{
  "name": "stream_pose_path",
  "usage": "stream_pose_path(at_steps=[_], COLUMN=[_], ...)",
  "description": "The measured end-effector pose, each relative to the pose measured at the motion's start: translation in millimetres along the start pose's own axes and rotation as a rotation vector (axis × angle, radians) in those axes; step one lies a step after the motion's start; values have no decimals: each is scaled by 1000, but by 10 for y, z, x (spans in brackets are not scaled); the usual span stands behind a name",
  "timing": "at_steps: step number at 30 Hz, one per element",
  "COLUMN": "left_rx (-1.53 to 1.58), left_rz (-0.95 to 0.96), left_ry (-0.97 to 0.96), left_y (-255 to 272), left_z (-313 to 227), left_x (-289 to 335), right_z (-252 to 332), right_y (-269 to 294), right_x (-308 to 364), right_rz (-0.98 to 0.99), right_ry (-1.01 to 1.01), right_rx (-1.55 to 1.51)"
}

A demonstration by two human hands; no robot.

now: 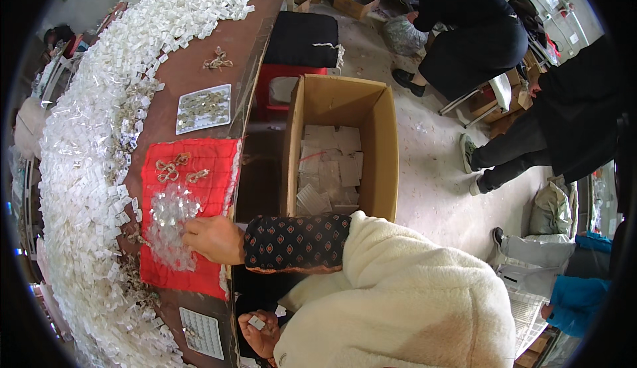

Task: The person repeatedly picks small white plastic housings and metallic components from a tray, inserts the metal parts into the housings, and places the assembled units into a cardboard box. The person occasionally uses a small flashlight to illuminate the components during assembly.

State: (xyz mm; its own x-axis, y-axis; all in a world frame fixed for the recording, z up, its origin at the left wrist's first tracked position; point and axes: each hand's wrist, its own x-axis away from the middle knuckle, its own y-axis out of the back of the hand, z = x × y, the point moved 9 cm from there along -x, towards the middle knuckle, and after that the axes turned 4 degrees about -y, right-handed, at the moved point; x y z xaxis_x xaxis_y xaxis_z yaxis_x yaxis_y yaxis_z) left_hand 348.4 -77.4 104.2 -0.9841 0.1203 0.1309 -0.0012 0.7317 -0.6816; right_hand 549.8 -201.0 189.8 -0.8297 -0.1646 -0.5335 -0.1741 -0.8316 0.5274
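Note:
My right hand (213,238), in a dark patterned sleeve, reaches over a red cloth (211,199) on the table. Its fingertips are pinched together at a loose heap of small clear plastic pieces (171,219); whatever they grip is hidden. Lower down, by the table edge, my left hand (262,333) is turned palm up with curled fingers. A small white rectangular piece (257,323) rests in its fingers, and another white piece (281,310) shows beside it. Tied loops of cord (172,167) lie on the cloth's upper part.
A long mound of small white pieces (86,189) covers the table's far side. White trays (204,108) (201,332) flank the cloth. An open cardboard box (379,149) stands beside the table. A stooping person (464,29) and others (577,122) are on the right.

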Motion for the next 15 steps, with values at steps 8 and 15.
stream_pose_path(at_steps=[8,15], left_rx=[-42,92], left_rz=[-103,-247], left_ry=[-16,-42], left_y=[13,-27], left_z=[-57,-118], left_x=[72,288], right_z=[-92,-15], right_y=[-60,-75], right_x=[26,-6], right_rz=[-22,55], right_ry=[-8,82], right_rx=[101,124])
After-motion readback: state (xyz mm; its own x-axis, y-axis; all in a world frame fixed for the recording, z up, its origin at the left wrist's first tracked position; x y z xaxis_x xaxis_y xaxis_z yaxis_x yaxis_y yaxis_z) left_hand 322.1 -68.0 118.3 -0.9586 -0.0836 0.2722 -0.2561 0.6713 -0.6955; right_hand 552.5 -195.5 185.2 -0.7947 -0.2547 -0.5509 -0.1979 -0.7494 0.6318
